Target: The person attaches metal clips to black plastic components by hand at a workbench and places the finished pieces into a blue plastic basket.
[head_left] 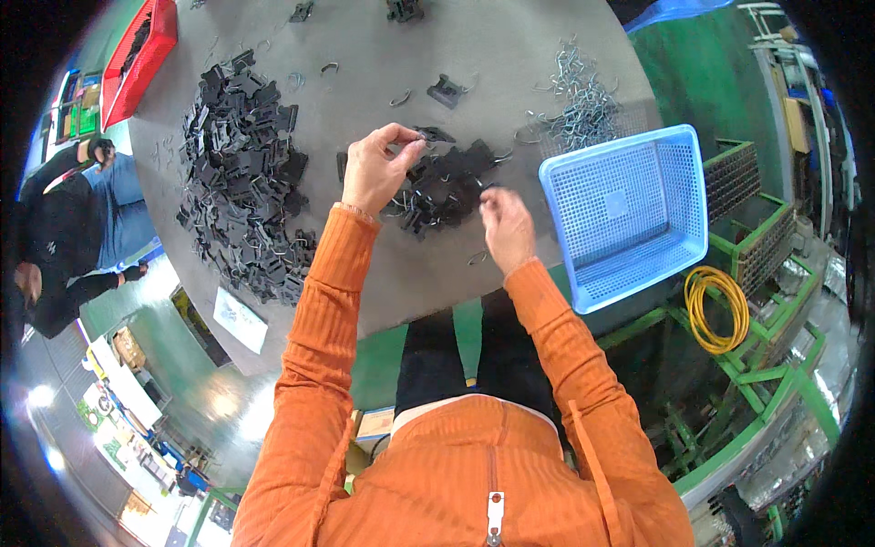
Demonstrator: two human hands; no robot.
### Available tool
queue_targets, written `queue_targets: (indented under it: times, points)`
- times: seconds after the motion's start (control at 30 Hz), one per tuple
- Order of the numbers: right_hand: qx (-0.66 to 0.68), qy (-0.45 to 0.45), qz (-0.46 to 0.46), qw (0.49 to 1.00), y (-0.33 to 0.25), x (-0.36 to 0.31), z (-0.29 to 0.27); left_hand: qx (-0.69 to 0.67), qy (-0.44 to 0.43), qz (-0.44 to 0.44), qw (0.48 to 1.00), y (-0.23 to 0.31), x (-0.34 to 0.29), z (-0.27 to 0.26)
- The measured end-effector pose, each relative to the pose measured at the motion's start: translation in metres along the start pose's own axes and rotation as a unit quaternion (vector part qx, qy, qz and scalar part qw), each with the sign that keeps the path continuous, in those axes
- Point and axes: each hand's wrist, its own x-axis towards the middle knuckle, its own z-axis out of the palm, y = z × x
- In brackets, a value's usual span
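My left hand (372, 170) is closed in a pinch over the middle of the grey round table (383, 301). A small black plastic part (436, 134) shows right at its fingertips. My right hand (509, 228) is slightly blurred, with thumb and fingers drawn together near something dark too small to name. Between and beyond both hands lies a small heap of black parts (451, 178), some with bent metal hooks in them. A single black part (447, 91) and a loose metal hook (400, 98) lie farther out.
A large pile of black parts (241, 173) covers the table's left side. Silvery hooks (579, 100) are heaped at the right, behind a blue plastic basket (556, 196). At the far left edge stands a red basket (164, 55); nearer lies a paper sheet (240, 319). Another person (73, 237) is at left.
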Motion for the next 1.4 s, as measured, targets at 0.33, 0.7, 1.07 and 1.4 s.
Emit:
queue_targets:
  times: [0.33,0.7,1.07,1.4]
  points:
    - [-0.043,0.106,0.034,0.993,-0.026,0.029,0.02,-0.225,-0.116,-0.177,0.951,-0.054,-0.003,-0.026]
    - [0.031,0.046,0.133,0.989,-0.057,0.036,0.001,0.084,-0.017,0.122,0.989,-0.085,-0.027,-0.008]
    - [0.587,-0.102,0.372,0.712,-0.03,0.025,-0.024,0.156,-0.066,0.267,0.949,-0.066,-0.046,0.018]
    - [-0.032,0.058,-0.006,0.998,-0.077,0.023,0.018,-0.38,-0.049,-0.095,0.919,-0.08,-0.047,-0.018]
